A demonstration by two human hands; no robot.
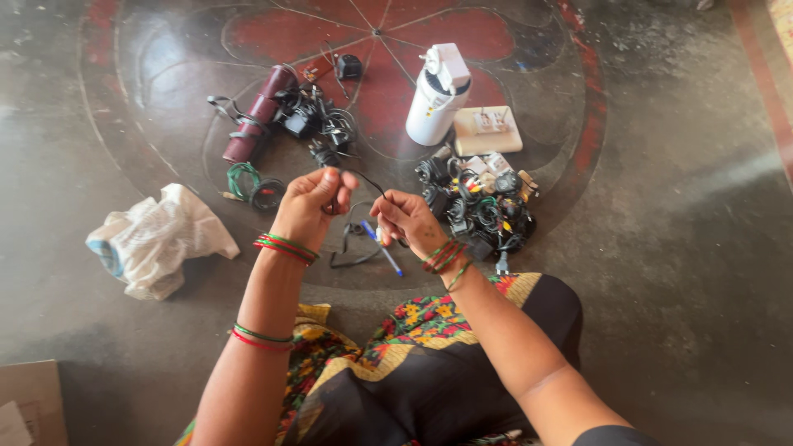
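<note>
Above the lap, the left hand (310,205) is clenched on one end of a thin black cable (369,182), and the right hand (406,220) pinches the same cable just beside it, so the wire arches between the two fists. On the floor under them lie a blue pen (382,248) and a loose cable loop. A white plastic bag (157,238) sits to the left, a heap of coiled cables (479,206) to the right. Farther off stand a maroon cylinder (260,111), a white canister (436,97) and a beige switchboard (488,130).

one white canister (436,97), one maroon tube (258,114), one blue pen (382,249), one white bag (157,238)
</note>
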